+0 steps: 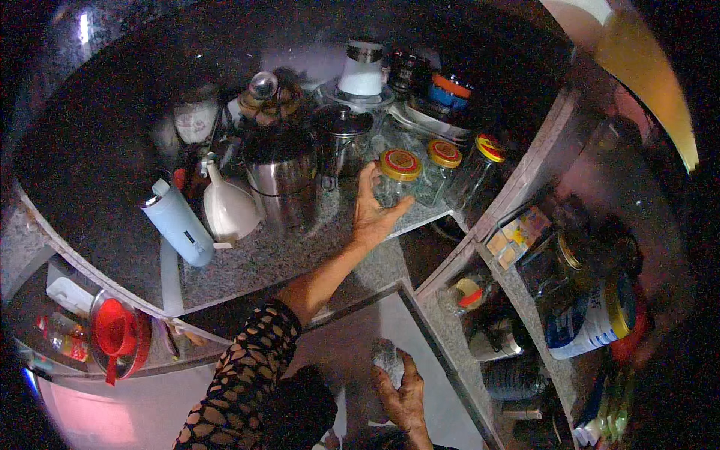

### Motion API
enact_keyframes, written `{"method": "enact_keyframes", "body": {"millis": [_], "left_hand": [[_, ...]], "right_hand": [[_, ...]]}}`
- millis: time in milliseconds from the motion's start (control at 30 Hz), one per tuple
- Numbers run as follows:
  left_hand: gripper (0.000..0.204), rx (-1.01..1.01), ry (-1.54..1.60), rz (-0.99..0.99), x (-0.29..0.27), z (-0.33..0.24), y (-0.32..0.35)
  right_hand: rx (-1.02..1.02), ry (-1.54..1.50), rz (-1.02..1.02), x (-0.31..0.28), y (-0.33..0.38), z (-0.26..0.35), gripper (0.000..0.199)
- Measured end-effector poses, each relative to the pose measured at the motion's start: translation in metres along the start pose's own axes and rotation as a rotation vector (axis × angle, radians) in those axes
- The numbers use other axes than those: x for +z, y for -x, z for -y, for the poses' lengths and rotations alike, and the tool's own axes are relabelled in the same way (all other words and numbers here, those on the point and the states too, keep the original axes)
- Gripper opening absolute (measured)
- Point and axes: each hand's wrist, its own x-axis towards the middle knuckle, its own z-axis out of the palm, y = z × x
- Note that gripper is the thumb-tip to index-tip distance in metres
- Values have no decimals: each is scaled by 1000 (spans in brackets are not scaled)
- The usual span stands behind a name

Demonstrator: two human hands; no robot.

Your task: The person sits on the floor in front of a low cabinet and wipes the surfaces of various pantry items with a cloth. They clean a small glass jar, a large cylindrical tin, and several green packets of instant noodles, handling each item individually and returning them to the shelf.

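At 1 o'clock, left grip clasps closed jar, unreleased, beside 2 already-lidded jars; 6 o'clock, right grip clutches pale wad.

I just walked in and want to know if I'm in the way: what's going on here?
A person has the left grip around a clear jar with a yellow-and-red lid; whether it is lifted, I can't tell. Another lidded jar is just to its right. Lower down, the right grip holds a pale, see-through item too blurred to identify. A light blue bottle and a white funnel are farther left.
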Motion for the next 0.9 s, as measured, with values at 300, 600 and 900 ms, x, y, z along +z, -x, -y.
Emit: {"method": "enact_keyframes", "body": {"millis": [300,600,900], "left_hand": [[103,45,-76,-35,2,-15,-1],[73,367,-476,-137,8,-50,45],[39,252,-106,349,90,-65,92]], "right_hand": [[-36,-20,23,9,2,-22,44],[-150,65,-40,-16,8,10,53],[-192,8,-221,-52,14,24,53]]}}
